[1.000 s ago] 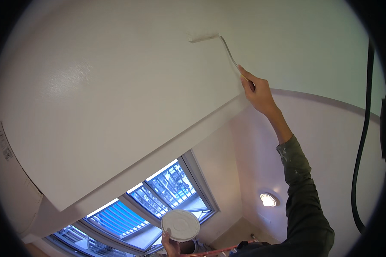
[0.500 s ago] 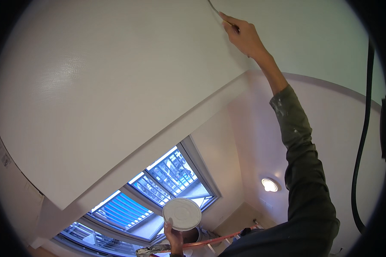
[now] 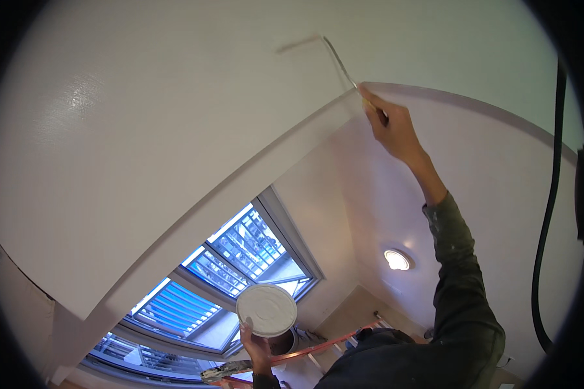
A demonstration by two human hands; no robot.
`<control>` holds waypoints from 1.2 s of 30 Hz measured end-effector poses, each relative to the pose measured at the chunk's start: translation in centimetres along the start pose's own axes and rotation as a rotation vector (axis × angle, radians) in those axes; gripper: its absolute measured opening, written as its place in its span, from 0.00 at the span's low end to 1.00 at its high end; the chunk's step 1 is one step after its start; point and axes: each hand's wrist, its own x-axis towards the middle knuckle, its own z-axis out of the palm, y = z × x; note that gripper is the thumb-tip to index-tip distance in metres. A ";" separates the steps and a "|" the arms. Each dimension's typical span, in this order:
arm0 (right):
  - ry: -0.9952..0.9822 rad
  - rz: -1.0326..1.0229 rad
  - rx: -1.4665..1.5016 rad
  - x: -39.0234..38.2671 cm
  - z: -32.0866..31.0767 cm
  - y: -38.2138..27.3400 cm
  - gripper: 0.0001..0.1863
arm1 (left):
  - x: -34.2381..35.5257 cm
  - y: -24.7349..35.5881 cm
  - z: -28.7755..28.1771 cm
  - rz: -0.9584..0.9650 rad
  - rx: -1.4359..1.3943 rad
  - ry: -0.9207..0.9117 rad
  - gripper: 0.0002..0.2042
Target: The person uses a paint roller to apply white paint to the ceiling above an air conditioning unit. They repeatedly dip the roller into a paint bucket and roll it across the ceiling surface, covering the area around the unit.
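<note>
Right hand (image 3: 394, 129): gripping paint roller (image 3: 339, 60), roller head (image 3: 300, 44) up-left of it (blurred)
Left hand (image 3: 257, 350): gripping round white lid (image 3: 266, 310) above it

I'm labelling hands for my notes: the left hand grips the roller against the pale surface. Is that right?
Not quite: the head view shows the right hand, not the left hand, gripping the roller.
</note>
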 end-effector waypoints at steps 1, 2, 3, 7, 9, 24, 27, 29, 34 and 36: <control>0.021 -0.012 0.003 1.1 0.1 0.3 0.21 | 0.0 0.0 0.2 0.002 0.003 -0.003 0.25; 0.046 -0.024 0.009 2.7 0.1 0.4 0.21 | 0.0 0.2 0.4 0.008 0.008 -0.007 0.25; 0.073 -0.032 0.013 4.2 0.0 0.5 0.21 | 0.0 0.3 0.5 0.003 0.006 -0.001 0.26; 0.102 -0.060 0.026 8.8 -0.4 -1.2 0.20 | 0.1 0.3 0.9 0.026 -0.011 -0.006 0.27; 0.084 -0.039 0.051 8.4 0.0 -1.2 0.20 | -0.1 0.1 0.4 0.029 -0.004 -0.011 0.27; 0.011 0.004 0.070 -9.6 2.7 3.2 0.21 | -0.2 0.4 0.5 -0.018 -0.042 0.036 0.27; 0.024 0.041 0.007 -6.1 2.1 2.7 0.20 | 0.2 0.5 0.2 -0.015 -0.035 0.013 0.27; 0.071 -0.008 -0.047 -2.9 2.0 1.8 0.21 | 0.2 0.3 0.2 0.007 -0.033 0.015 0.27; 0.092 -0.014 0.012 -1.2 2.5 1.7 0.20 | 0.0 0.4 1.1 0.004 -0.016 0.105 0.24; 0.104 -0.013 0.023 -3.2 3.3 2.6 0.21 | 0.2 0.2 1.5 0.010 -0.030 0.184 0.24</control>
